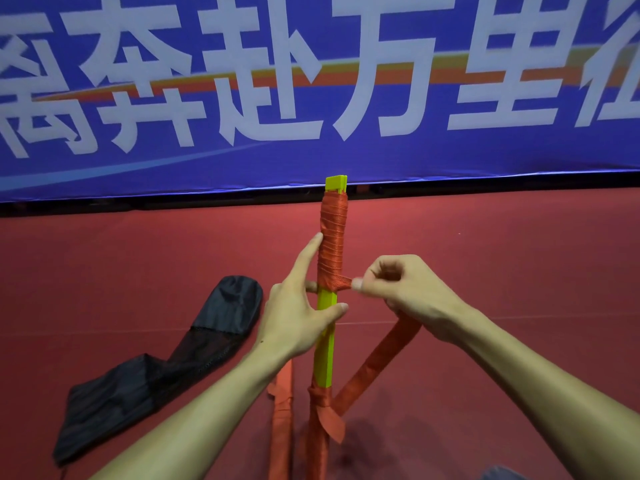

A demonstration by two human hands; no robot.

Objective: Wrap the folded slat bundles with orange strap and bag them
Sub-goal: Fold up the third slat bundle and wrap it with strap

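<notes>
A yellow-green slat bundle (326, 341) stands upright in the middle, its upper part wound with orange strap (333, 244) and its lower end wrapped and knotted. My left hand (298, 313) grips the bare yellow section, thumb across the front and index finger stretched up along the wrapped part. My right hand (401, 289) pinches the strap just right of the bundle, pulled taut at the lowest turn. The loose strap tail (377, 362) runs from under that hand down to the knot. A black bag (166, 362) lies on the floor to the left.
A second bundle wrapped in orange (282, 420) lies on the red floor (502, 258) beside the upright one. A blue banner with large white characters (311, 98) hangs along the far edge of the floor.
</notes>
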